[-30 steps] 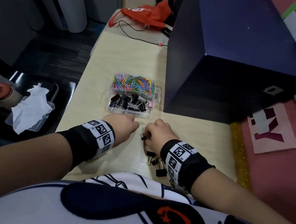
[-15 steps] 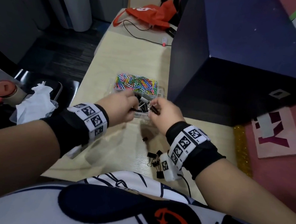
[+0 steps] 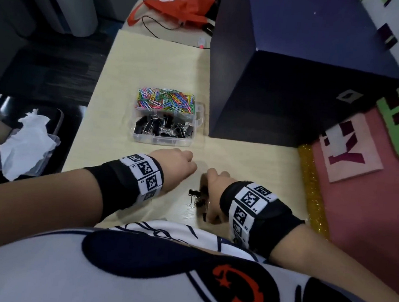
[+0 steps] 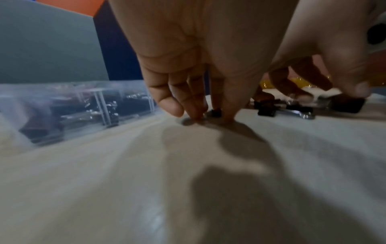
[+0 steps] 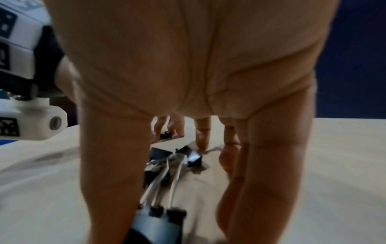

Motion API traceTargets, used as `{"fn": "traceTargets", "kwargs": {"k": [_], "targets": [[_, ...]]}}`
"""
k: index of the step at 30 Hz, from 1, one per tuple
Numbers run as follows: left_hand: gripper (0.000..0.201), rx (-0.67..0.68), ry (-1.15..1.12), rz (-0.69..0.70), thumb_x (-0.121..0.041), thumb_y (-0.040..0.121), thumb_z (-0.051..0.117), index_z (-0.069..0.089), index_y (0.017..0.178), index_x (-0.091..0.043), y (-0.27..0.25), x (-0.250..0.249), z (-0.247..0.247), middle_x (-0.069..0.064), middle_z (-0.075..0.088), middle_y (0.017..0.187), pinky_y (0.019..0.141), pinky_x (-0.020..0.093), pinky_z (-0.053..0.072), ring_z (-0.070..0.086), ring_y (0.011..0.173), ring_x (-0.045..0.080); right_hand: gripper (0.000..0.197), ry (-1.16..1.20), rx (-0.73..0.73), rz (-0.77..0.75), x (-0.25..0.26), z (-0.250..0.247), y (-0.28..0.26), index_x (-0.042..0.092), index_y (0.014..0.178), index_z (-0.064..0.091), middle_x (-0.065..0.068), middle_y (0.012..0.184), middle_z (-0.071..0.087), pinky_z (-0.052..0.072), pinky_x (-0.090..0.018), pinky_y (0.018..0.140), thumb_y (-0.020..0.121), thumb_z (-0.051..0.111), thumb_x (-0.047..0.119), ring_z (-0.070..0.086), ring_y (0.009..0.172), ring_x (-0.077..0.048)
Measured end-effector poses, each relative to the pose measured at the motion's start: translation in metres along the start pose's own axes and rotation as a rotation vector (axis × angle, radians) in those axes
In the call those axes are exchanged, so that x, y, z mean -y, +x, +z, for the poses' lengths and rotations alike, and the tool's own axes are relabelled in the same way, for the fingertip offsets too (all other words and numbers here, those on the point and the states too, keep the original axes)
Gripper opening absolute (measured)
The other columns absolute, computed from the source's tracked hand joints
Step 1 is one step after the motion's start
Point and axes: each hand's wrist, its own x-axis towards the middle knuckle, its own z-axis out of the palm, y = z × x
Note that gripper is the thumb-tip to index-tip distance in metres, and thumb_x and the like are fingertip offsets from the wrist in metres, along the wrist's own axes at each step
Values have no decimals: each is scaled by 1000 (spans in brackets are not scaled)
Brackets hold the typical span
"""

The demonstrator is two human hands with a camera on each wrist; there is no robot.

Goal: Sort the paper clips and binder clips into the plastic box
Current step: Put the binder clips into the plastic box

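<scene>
Fingertips of my left hand (image 4: 188, 66) pinch a small black binder clip (image 4: 215, 112) on the desk (image 3: 152, 61); plastic box (image 3: 161, 140) just beyond. Right hand (image 3: 215, 182) fingers hang spread over the loose binder clips (image 5: 167, 158), index touching one; real grasp, can't tell.

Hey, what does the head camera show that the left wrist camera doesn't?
Only the head view shows the far compartment of the clear plastic box, packed with coloured paper clips, plus the large dark blue box and the crumpled white tissue.

Only the left wrist view shows the left hand's fingertips down on the pale wooden table around a small black binder clip.

Both show the clear box's black binder clips, the loose black binder clips on the table and the right hand reaching into them.
</scene>
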Motion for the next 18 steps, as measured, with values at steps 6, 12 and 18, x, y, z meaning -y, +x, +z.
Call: {"fn": "traceTargets", "kwargs": {"k": [6, 12, 18], "targets": [[21, 37, -14, -76, -18, 83, 62, 52, 102, -19, 0, 1, 1, 2, 47, 94, 68, 34, 46, 60, 89, 26, 58, 151, -155, -77, 4, 12, 5, 19, 124, 33, -14, 116, 36, 53, -43, 75, 78, 65, 4, 57, 89, -37], [22, 26, -82, -127, -22, 91, 46, 54, 110, -15, -10, 5, -1, 5, 53, 108, 77, 37, 48, 58, 97, 28, 41, 234, -237, -182, 0, 6, 12, 23, 117, 47, -9, 112, 41, 53, -40, 81, 80, 62, 14, 59, 87, -33], [30, -170, -155, -234, -31, 89, 50, 55, 117, -19, -29, 29, -21, 0, 53, 117, 76, 31, 47, 58, 102, 23, 33, 348, -309, -185, 1, -8, 23, 24, 109, 56, -5, 107, 47, 47, -25, 79, 80, 69, 17, 58, 94, -26]]}}
